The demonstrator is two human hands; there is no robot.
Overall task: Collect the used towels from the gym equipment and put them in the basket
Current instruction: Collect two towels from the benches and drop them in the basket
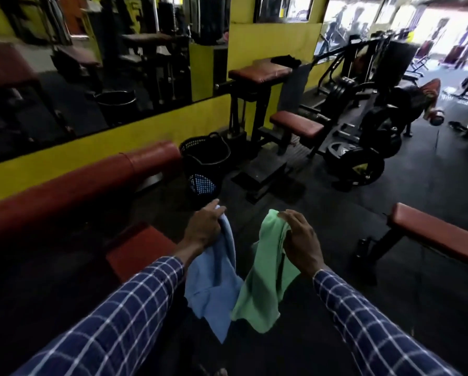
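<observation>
My left hand (203, 228) grips the top of a light blue towel (214, 280) that hangs down in front of me. My right hand (299, 237) holds a green towel (265, 283), also hanging loose beside the blue one. A black mesh basket (204, 164) stands on the floor straight ahead, by the yellow wall, a short way beyond my hands. Something pale blue shows through its lower mesh. A dark cloth (285, 60) lies on the tall red pad at the back.
A long red padded bench (78, 185) runs along the left. A tall red-topped stand (260, 74) and low red seat (296, 123) are behind the basket. Weight plates (357, 164) sit to the right, and another red bench (439, 232) at the right edge.
</observation>
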